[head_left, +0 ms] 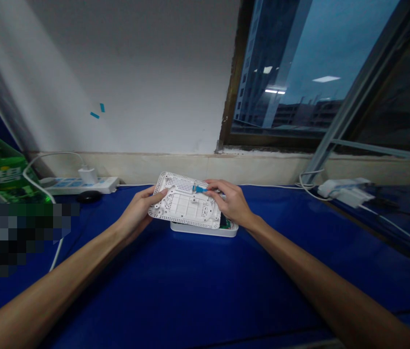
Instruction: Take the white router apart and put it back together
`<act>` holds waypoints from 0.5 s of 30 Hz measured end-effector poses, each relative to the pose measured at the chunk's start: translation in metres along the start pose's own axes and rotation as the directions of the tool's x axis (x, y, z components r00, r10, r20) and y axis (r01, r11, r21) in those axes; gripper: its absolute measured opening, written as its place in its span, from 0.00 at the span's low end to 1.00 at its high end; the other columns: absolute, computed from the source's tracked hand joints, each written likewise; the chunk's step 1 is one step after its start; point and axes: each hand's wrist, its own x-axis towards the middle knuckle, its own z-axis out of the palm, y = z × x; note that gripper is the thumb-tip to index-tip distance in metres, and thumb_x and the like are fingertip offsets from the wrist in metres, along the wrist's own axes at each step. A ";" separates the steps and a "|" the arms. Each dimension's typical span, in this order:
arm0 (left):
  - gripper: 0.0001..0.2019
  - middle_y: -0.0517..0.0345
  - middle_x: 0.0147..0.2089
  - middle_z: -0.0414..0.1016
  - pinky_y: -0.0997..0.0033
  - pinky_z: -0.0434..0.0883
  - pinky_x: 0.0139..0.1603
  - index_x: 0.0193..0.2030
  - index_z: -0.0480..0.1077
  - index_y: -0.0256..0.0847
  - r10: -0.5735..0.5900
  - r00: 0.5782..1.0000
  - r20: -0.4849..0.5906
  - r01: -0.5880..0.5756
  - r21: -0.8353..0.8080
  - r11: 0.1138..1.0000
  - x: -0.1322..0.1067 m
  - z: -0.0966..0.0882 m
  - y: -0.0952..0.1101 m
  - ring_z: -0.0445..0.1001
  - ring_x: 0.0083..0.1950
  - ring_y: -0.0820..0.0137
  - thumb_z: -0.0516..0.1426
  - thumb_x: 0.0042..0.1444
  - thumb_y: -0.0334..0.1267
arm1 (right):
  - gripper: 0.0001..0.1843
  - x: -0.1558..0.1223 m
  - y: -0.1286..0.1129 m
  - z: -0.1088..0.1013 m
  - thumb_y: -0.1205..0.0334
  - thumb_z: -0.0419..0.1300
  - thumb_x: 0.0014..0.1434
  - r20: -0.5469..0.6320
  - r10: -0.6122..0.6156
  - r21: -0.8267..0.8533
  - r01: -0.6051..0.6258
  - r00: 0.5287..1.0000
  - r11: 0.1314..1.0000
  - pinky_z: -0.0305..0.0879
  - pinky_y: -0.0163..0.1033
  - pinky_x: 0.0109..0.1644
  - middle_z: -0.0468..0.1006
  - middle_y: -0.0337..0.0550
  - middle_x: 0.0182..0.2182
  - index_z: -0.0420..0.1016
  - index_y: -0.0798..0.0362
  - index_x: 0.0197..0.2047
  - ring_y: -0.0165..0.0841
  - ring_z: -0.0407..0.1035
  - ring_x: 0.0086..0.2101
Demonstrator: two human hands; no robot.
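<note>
Perforated white plastic cover (185, 201) held tilted just above its white base tray (205, 229), which rests on a blue mat (190, 281); the tilt leaves a green circuit board (226, 223) exposed at the tray's right end. Left hand (137, 210) steadies the cover, fingers closed around its left edge. Right hand (229, 202) has fingers pinched on a small blue part (199, 189) against the cover, above the tray.
</note>
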 end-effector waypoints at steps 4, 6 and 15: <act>0.21 0.45 0.47 0.83 0.68 0.73 0.42 0.55 0.76 0.35 -0.003 1.000 -0.015 0.003 0.000 1.000 -0.001 0.002 0.001 0.80 0.45 0.58 0.67 0.56 0.39 | 0.03 0.000 0.000 0.001 0.64 0.60 0.66 -0.009 0.003 0.013 -0.003 1.000 1.000 0.74 0.48 0.52 0.82 0.45 0.47 0.75 0.47 0.42 0.38 0.77 0.47; 0.21 0.45 0.46 0.83 0.67 0.73 0.43 0.55 0.76 0.35 0.003 1.000 -0.009 -0.003 -0.004 1.000 -0.001 0.003 0.001 0.80 0.45 0.58 0.67 0.56 0.39 | 0.03 0.000 0.000 0.001 0.64 0.60 0.66 -0.011 0.007 0.015 -0.007 1.000 1.000 0.74 0.48 0.51 0.82 0.45 0.47 0.75 0.47 0.42 0.38 0.77 0.47; 0.22 0.46 0.43 0.83 0.66 0.74 0.42 0.56 0.76 0.35 0.016 1.000 -0.011 -0.016 0.021 1.000 -0.003 0.005 0.004 0.81 0.42 0.59 0.66 0.56 0.38 | 0.02 0.002 -0.003 0.001 0.63 0.60 0.67 -0.008 -0.048 -0.019 0.047 0.999 0.999 0.73 0.48 0.51 0.82 0.47 0.46 0.75 0.49 0.41 0.38 0.76 0.47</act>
